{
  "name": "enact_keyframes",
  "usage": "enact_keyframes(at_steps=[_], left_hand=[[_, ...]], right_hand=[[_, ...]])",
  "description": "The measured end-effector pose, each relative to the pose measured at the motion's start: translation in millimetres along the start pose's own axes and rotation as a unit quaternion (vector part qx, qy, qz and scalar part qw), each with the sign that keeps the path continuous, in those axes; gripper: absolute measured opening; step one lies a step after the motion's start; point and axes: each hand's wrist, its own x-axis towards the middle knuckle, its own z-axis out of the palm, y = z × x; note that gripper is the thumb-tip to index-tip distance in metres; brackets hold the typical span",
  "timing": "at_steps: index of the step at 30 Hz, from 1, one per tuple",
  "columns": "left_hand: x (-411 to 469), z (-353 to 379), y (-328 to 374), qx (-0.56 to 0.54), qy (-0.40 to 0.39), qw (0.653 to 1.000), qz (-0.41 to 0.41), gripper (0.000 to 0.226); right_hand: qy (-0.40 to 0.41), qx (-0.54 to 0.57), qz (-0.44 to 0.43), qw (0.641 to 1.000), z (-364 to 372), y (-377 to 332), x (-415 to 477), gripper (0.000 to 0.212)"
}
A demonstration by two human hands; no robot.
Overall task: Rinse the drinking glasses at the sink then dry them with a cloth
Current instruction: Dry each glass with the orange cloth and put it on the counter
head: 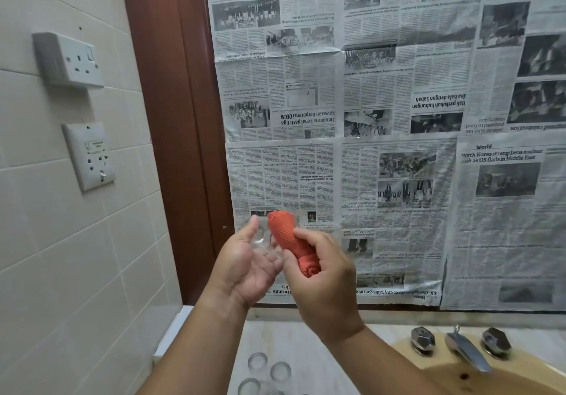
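Observation:
My left hand [245, 267] holds a clear drinking glass [260, 237] raised in front of the newspaper-covered wall, its mouth turned toward the right. My right hand [326, 267] grips an orange textured cloth [291, 238], whose bunched end pokes into the glass. Three more clear glasses [269, 371] stand on the pale counter below my forearms. The yellow sink [514, 379] with its chrome tap [467, 353] lies at the lower right.
Two chrome tap handles [422, 339] flank the spout. Wall sockets [72, 59] sit on the tiled wall at left. A dark wooden frame [180, 137] borders the newspaper [398, 137].

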Motion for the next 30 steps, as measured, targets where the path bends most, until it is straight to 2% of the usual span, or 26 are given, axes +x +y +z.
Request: enact_keyframes(at_steps=[3,7,9,12,14,16,18,19,20,22,23,24,25,27,29,30], left_hand=[[1.5,2.2,-2.2,-0.016,-0.007,1.000,0.001,0.056],[-2.1,-0.2,-4.1,0.019,0.009,1.000,0.016,0.054],[-2.7,-1.9,-5.9,0.050,0.006,0.998,0.023,0.056],[-5.1,-2.9,-4.2,0.078,-0.011,0.996,0.052,0.068],[-5.9,-8.1,-1.8,0.118,-0.015,0.990,0.070,0.061],[-9.1,-12.9,-1.1,0.189,-0.010,0.978,0.084,0.039],[-11.4,-15.4,0.9,0.257,-0.012,0.964,0.072,0.026],[-12.8,-16.1,3.9,0.292,-0.006,0.955,0.058,0.030],[-12.9,-18.2,7.9,0.324,0.005,0.945,0.044,0.044],[-11.2,-21.0,15.1,0.361,0.029,0.932,0.015,0.080],[-10.1,-22.5,17.0,0.377,0.041,0.925,0.015,0.088],[-9.5,-23.8,17.3,0.392,0.050,0.918,0.030,0.084],[-8.9,-25.2,16.9,0.403,0.057,0.912,0.056,0.072],[-4.0,-28.3,15.3,0.400,0.056,0.904,0.137,0.049],[0.8,-33.9,17.8,0.402,0.040,0.891,0.205,0.047],[1.6,-36.8,20.6,0.400,0.025,0.887,0.230,0.050]], right_hand=[[-0.053,-0.086,-0.059,0.993,1.3,4.7,-0.5,0.033],[-0.138,-0.170,-0.055,0.974,-4.3,14.7,8.3,0.033],[-0.162,-0.205,-0.084,0.962,-6.5,15.1,12.8,0.031],[-0.091,-0.139,-0.091,0.982,-7.9,18.1,17.7,0.021],[-0.040,-0.107,-0.054,0.992,-9.4,19.1,20.3,0.046],[-0.085,-0.093,0.029,0.992,-10.8,15.6,23.7,0.063],[-0.153,-0.034,0.116,0.981,-10.3,14.3,27.4,0.065],[-0.157,-0.023,0.119,0.980,-9.4,15.0,27.5,0.060],[-0.147,-0.040,0.082,0.985,-7.4,17.8,26.8,0.054],[-0.129,-0.104,-0.048,0.985,-0.1,26.1,23.7,0.050],[-0.123,-0.131,-0.100,0.979,4.6,29.9,21.1,0.052],[-0.123,-0.145,-0.122,0.974,8.5,32.5,19.7,0.054],[-0.132,-0.141,-0.110,0.975,12.1,32.9,20.2,0.055],[-0.156,-0.091,-0.020,0.983,18.3,28.9,23.6,0.057],[-0.183,0.045,0.153,0.970,28.8,19.0,24.0,0.051],[-0.201,0.144,0.271,0.930,34.3,12.3,23.8,0.041]])
